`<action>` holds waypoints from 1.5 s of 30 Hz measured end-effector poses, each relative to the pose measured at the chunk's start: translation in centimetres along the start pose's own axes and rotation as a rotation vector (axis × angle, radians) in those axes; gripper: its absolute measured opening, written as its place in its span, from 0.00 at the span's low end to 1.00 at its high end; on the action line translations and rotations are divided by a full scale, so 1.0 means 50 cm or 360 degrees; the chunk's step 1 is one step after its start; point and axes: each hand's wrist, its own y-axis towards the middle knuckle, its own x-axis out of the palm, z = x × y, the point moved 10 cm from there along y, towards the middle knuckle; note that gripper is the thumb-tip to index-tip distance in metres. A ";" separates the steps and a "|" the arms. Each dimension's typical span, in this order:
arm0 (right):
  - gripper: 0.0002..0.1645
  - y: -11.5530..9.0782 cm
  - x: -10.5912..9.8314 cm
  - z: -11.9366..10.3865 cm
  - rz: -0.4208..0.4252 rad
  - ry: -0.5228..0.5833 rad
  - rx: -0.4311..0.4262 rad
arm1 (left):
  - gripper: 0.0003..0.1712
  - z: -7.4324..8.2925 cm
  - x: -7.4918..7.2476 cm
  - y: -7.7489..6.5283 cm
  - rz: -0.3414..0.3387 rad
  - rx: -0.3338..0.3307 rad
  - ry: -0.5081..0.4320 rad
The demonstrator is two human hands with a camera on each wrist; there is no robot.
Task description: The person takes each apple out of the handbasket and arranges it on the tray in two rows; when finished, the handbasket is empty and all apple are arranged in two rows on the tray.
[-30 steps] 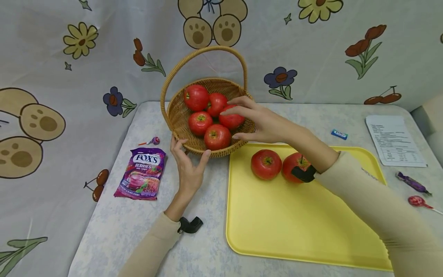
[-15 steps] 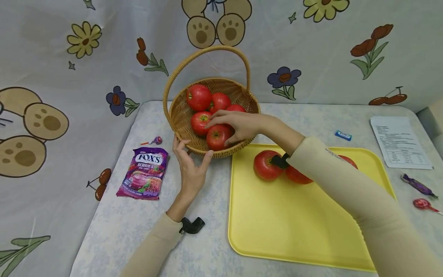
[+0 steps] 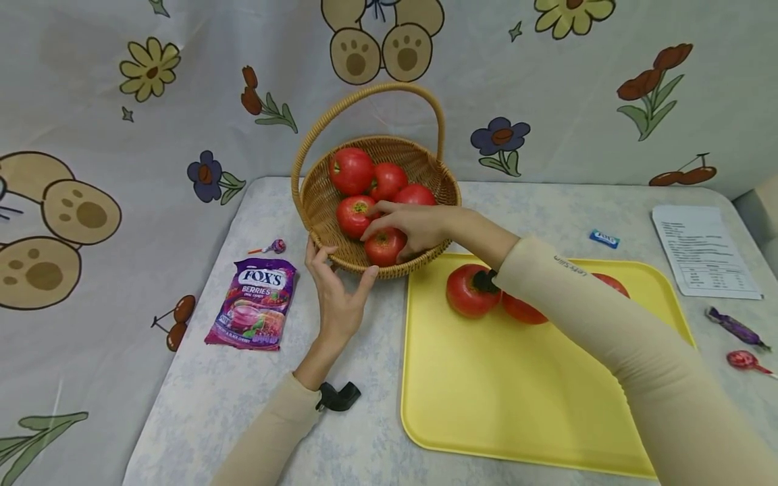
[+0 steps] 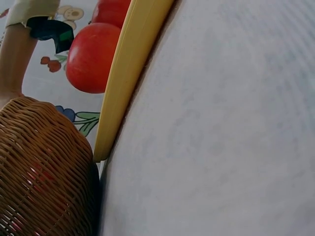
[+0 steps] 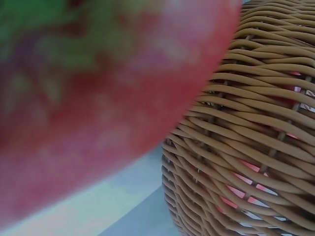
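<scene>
A wicker basket (image 3: 450, 182) with a tall hoop handle stands tilted toward me at the back of the table, several red apples (image 3: 352, 171) inside. At its front left, my left hand (image 3: 337, 304) holds the basket, thumb and fingers spread along the rim. My right hand (image 3: 419, 226) reaches in over the right rim, and its thumb and fingers grip the front apple (image 3: 384, 247). In the left wrist view the basket's woven side (image 4: 44, 167) shows close up. A blurred apple (image 5: 98, 108) on the tray fills much of the right wrist view.
Below my right forearm lies a yellow tray (image 3: 486, 398) bearing several apples, among them a red one (image 3: 469, 297). A purple candy bag (image 3: 252, 304) and a lollipop (image 3: 276, 246) are at left. Wrapped sweets (image 3: 737, 329) and a printed sheet (image 3: 705, 250) are at right.
My right hand has moved left and down into the basket and closed round the front apple. The left hand keeps its hold on the rim.
</scene>
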 end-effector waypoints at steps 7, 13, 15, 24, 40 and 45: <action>0.37 -0.001 0.002 -0.001 0.0008 -0.0074 0.0035 | 0.33 0.009 -0.001 -0.001 0.0011 0.0046 0.0003; 0.36 -0.001 0.000 -0.005 0.0044 -0.0088 0.0027 | 0.34 -0.007 0.001 0.000 0.0018 0.0054 0.0011; 0.36 -0.002 -0.002 -0.007 0.0050 -0.0092 0.0028 | 0.35 -0.026 0.004 -0.001 0.0023 0.0062 0.0007; 0.36 -0.007 -0.014 -0.010 0.0112 -0.0056 0.0030 | 0.36 -0.073 0.005 -0.005 0.0048 0.0106 0.0036; 0.37 -0.056 -0.093 -0.033 0.0397 0.0098 -0.0059 | 0.35 -0.058 0.001 0.002 0.0041 0.0007 -0.0001; 0.37 -0.091 -0.125 -0.034 0.0515 0.0111 -0.0072 | 0.33 -0.015 -0.006 0.002 0.0030 -0.0007 -0.0036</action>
